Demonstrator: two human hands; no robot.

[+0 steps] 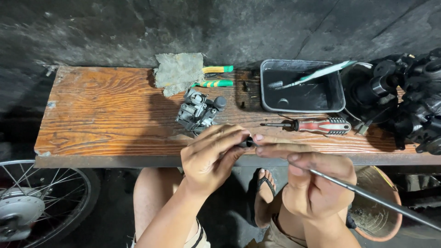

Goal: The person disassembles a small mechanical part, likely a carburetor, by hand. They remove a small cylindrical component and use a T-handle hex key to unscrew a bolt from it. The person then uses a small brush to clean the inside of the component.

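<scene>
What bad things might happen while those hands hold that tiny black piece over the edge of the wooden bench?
The small black part is pinched between the left hand and right hand just past the wooden bench edge; if it slips, it may drop to the dark floor and be hard to find.

The long metal rod in the right hand sticks out sideways and might knock the clay pot.

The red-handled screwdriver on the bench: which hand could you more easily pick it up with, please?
Probably the right hand: the screwdriver lies just beyond it, though it holds a long rod. The left hand is farther away.
</scene>
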